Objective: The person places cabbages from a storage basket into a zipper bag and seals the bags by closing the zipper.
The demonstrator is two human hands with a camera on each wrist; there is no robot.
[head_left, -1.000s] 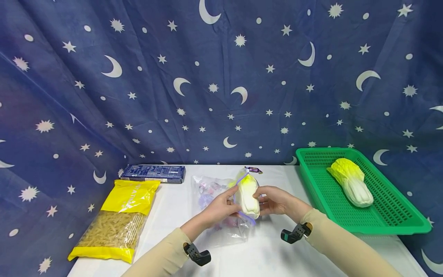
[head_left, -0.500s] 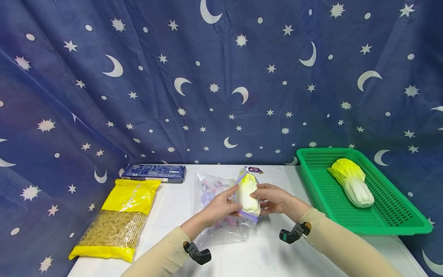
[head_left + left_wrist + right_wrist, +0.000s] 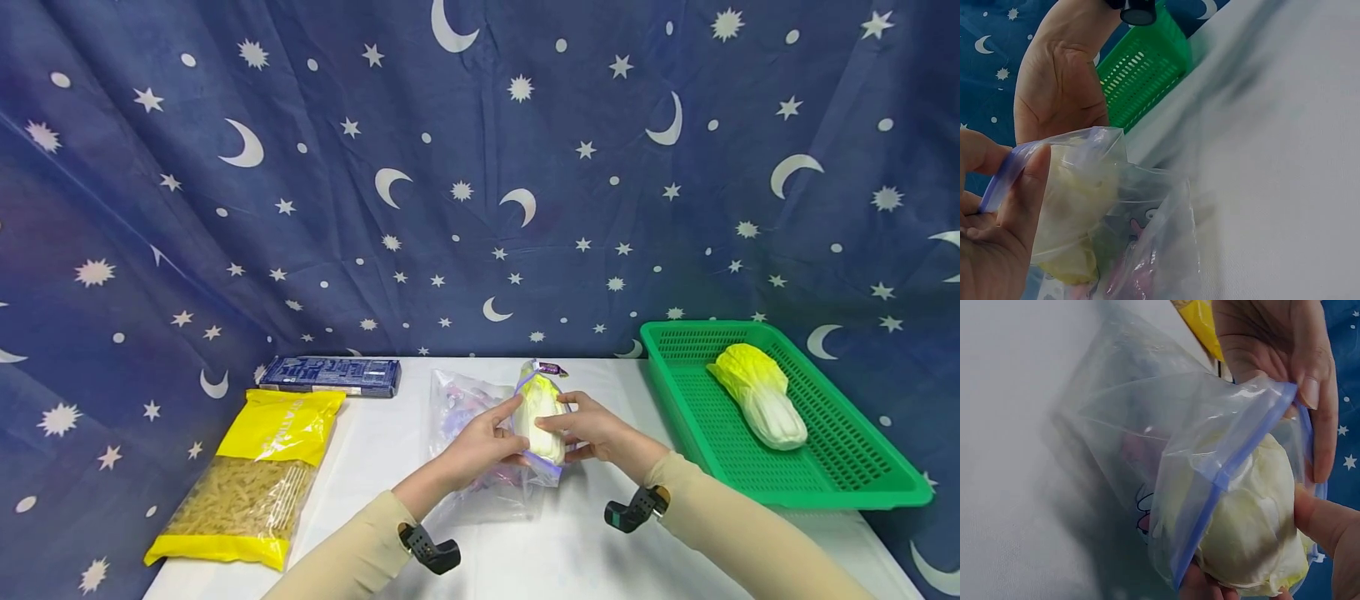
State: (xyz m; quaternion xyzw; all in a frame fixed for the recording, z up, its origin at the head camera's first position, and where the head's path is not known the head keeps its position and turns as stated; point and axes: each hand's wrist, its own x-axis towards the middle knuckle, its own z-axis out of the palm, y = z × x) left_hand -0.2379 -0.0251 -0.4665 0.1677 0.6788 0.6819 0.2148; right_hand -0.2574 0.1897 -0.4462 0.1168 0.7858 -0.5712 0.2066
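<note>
A small napa cabbage (image 3: 538,402), pale with a yellow leafy end, lies at the mouth of a clear zip bag (image 3: 456,398) with a purple seal and pink printing. My left hand (image 3: 478,448) pinches the bag's rim at the seal, thumb and fingers on either side of the plastic. My right hand (image 3: 600,432) grips the cabbage, thumb on top and fingers beneath. In the right wrist view the white base of the cabbage (image 3: 1247,531) shows inside the purple-edged opening. The left wrist view shows it through the film of the bag (image 3: 1154,212).
To the right, a second napa cabbage (image 3: 761,396) lies in a green plastic basket (image 3: 817,492). On the left are a yellow pasta bag (image 3: 255,475) and, behind it, a flat dark-blue package (image 3: 330,376). A purple-wrapped sweet (image 3: 552,368) sits just beyond the zip bag.
The right hand has shifted slightly left, its thumb farther across the cabbage. The bag's body has drawn a little to the right, while the left hand keeps its pinch on the rim.
</note>
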